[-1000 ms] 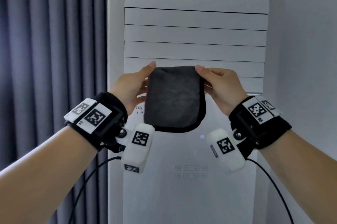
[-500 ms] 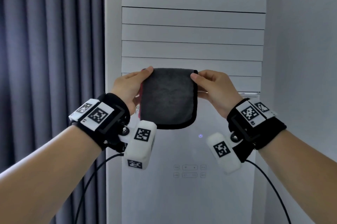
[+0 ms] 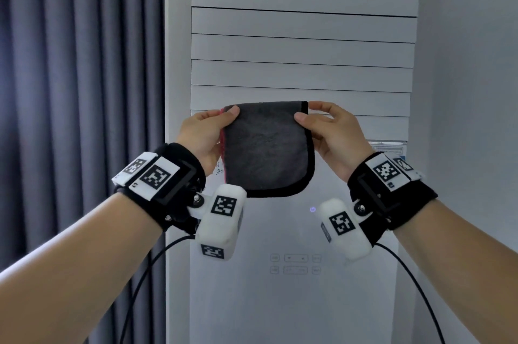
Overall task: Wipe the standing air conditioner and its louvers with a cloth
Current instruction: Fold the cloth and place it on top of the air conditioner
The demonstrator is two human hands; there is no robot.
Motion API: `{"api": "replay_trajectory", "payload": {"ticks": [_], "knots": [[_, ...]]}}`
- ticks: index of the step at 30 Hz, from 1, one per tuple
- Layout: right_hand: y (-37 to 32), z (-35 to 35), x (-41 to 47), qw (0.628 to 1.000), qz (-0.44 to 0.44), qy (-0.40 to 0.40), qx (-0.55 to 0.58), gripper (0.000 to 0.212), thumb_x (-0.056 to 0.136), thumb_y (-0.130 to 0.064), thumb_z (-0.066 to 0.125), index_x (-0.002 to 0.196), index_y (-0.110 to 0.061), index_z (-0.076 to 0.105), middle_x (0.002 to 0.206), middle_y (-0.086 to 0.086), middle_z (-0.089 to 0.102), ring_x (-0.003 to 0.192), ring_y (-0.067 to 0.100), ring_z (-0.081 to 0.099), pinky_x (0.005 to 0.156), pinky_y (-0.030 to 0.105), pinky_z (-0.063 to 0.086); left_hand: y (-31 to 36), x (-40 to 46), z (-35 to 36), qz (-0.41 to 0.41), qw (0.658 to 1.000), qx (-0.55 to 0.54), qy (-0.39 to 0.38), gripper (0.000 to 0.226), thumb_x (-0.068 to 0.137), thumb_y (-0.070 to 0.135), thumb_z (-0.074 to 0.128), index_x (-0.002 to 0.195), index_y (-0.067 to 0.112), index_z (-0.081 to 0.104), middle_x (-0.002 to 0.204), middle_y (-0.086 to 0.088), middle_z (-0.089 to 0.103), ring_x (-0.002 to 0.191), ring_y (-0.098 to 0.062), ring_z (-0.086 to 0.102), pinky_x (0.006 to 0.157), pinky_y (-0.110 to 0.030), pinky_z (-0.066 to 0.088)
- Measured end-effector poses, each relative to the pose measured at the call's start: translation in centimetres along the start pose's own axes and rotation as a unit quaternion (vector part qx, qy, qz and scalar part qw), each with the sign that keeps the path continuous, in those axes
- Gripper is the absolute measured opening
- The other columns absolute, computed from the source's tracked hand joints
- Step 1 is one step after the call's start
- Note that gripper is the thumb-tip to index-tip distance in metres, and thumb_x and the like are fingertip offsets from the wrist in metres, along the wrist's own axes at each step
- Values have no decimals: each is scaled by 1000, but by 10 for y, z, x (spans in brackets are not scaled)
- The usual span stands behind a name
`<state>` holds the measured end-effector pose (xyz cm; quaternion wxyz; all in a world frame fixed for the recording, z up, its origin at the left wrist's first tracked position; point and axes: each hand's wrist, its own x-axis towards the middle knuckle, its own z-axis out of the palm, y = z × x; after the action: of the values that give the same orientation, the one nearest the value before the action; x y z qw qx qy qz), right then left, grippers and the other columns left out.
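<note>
Nearest the camera: both forearms, each with a black wrist strap carrying white blocks printed with square black-and-white code markers; no letters readable on them, and a black cable drops from each wrist out of the bottom of the frame. Left hand (image 3: pixel 202 138) pinches the top left corner of the cloth (image 3: pixel 267 149), thumb in front, fingers curled behind it. Right hand (image 3: pixel 335 137) pinches the top right corner the same way, thumb in front, forefinger over the top edge. Cloth is dark grey with black binding, a strip of red showing down its left edge; it looks folded, top edge level, hanging straight down with its rounded bottom lowest, about as wide as long. It is held in the air in front of the standing air conditioner (image 3: pixel 294 231); whether it touches the unit cannot be told. Behind it, louvers (image 3: pixel 302 49) run horizontally, stacked. A sticker at the unit's right edge and scribbled marks by the left wrist are too small to read. Small lit power symbol (image 3: pixel 312 209) and faint buttons (image 3: pixel 295 264) below; grey curtain (image 3: pixel 78 91) at far left
</note>
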<state>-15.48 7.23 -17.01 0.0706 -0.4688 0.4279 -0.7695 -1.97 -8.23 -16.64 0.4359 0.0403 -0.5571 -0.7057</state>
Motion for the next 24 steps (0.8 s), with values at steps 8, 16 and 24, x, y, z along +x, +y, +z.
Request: {"api": "replay_trajectory", "payload": {"ticks": [8,16,24], "knots": [[9,3,-1,981,90,-155,-71,19,88,-16,59,104,-10,67,100,2,71,93,17,66,77,25,55,0,-3,2,-16,993,-51,-102,15,90,20,58,102,12,61,94,-3,67,90,-17,65,81,-29,56],[-6,7,8,995,-1,-92,-29,25,87,-7,58,111,-1,62,105,11,68,96,19,66,83,29,54,-9,-10,3,-82,965,129,-212,39,79,27,70,113,11,63,111,-4,71,103,-19,67,89,-34,54],[-1,-8,6,983,104,-141,-57,27,87,-12,58,111,-2,62,110,12,68,99,22,66,78,29,57,-1,0,6,-72,977,104,-173,27,86,27,64,108,12,65,103,-4,73,90,-18,71,73,-31,59]]}}
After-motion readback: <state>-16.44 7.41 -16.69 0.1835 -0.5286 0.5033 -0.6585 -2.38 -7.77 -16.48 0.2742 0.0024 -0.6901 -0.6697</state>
